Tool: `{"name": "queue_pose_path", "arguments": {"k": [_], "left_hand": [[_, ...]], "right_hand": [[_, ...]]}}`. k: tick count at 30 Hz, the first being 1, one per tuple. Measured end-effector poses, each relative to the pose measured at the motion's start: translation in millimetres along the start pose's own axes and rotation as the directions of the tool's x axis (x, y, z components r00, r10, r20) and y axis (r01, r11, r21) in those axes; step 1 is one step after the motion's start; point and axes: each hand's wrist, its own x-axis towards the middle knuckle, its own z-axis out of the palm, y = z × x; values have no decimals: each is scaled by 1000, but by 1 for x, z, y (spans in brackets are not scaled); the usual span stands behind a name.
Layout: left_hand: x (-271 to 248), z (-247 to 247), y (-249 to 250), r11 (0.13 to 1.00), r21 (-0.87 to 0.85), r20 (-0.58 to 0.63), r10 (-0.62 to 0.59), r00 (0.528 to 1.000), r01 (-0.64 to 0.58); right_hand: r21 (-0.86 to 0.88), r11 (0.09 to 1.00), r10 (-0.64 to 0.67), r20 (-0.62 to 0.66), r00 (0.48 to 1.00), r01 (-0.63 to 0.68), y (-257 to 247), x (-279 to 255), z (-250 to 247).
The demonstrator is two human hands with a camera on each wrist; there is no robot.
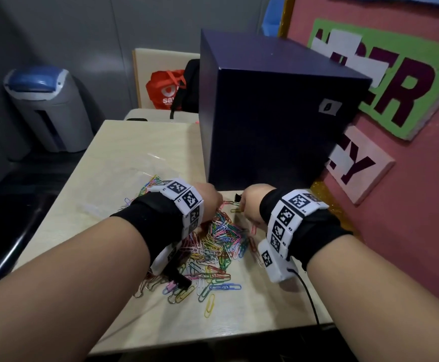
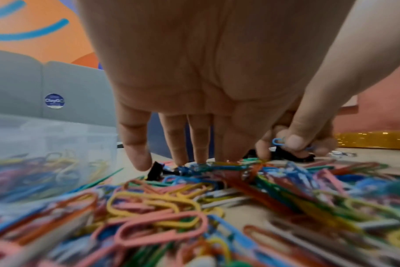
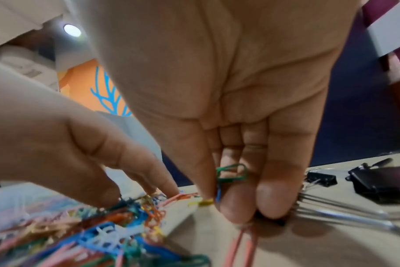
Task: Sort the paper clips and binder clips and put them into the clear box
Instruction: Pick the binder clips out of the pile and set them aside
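Note:
A heap of coloured paper clips lies on the beige table. My left hand reaches down with straight fingers, and its fingertips rest on the far edge of the heap. Just to its right, my right hand pinches a green and a blue paper clip between thumb and curled fingers. A small black binder clip sits by the left little finger. More black binder clips lie right of the right hand. The clear box, holding coloured clips, stands left of the heap.
A tall dark blue box stands on the table just beyond both hands. Silver paper clips lie by the right fingers. A pink wall with signs bounds the right side. A grey bin stands on the floor to the left.

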Motion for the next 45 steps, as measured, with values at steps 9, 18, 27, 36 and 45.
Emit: {"name": "queue_pose_path", "arguments": {"k": [9,18,27,36,45], "left_hand": [[-8,-5,-4,989,-126,-39,72,997,-76],[-20,-12,-36,976,-207,-181,-106,978,68],[-72,7,-76,940,-270,-206,-267,942,207],[-69,38,-91,947,-122,-58,-305,950,297],[-64,41,-96,964,-68,-70,-262,962,258]], "right_hand": [[-5,996,-87,-14,996,87,-6,-12,1],[-63,995,-87,-48,995,84,1,-24,2],[-25,990,-141,-184,973,139,-45,1,-15],[-49,950,-311,-238,920,308,-82,21,-10],[-52,959,-281,-278,918,278,-87,18,-14]]}}
